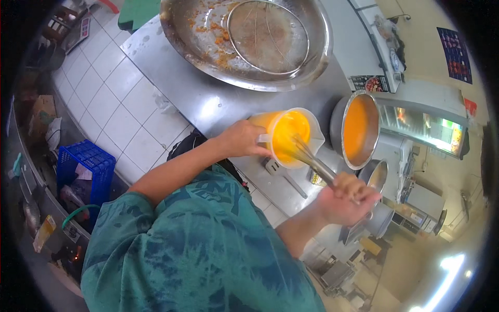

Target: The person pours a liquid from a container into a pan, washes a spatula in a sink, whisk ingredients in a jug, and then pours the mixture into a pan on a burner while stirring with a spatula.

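My left hand (242, 140) grips the handle of a translucent plastic measuring jug (316, 134), which holds a bright yellow-orange liquid (286, 134). In my right hand (349, 201) is the metal handle of a whisk (317, 167); its wires dip into the liquid, which looks swirled. A slotted spatula (292, 183) lies on the steel table beside the jug. To the right of the jug, a metal bowl (377, 146) contains orange liquid. A large metal basin (249, 85) at the top holds a round mesh strainer (269, 37) and orange pulpy residue (222, 37).
The steel table's (202, 105) edge runs diagonally beside the tiled floor (124, 101). Another metal bowl (384, 175) stands past the orange one. A small yellow packet (317, 179) lies near my right wrist. A blue plastic crate (86, 167) is at the left.
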A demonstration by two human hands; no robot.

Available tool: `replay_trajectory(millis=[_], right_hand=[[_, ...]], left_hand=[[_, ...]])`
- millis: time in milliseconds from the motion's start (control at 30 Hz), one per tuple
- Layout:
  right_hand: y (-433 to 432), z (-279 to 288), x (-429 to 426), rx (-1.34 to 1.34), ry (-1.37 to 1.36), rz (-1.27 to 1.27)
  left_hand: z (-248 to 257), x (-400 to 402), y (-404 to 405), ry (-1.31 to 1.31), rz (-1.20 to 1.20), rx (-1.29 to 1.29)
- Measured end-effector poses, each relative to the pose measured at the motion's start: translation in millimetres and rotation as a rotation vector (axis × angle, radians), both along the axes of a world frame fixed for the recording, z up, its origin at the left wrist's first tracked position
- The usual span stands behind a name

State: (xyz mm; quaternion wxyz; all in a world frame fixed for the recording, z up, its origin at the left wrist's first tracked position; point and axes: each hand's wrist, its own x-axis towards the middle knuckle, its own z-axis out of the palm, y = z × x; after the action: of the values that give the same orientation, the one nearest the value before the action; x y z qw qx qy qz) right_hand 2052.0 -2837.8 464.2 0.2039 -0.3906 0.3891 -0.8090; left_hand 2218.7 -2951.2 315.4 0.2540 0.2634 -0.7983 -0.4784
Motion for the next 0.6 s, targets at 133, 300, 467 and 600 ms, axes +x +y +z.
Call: replay_trajectory(millis=[133,300,467,600], right_hand=[[-40,-70,45,0.41,0.238,-0.692],[-27,-11,38,0.25,0.036,-0.221],[-11,-106,41,0.708,0.342,-0.599],[-15,-117,37,0.744,0.587,-0.703]], left_hand=[[8,1,4,-0.023,-0.039,0.033],[-10,-1,1,0.085,0.01,-0.005],[-12,-4,0,0.045,0.018,-0.036],[4,1,1,-0.022,-0.01,-0.023]])
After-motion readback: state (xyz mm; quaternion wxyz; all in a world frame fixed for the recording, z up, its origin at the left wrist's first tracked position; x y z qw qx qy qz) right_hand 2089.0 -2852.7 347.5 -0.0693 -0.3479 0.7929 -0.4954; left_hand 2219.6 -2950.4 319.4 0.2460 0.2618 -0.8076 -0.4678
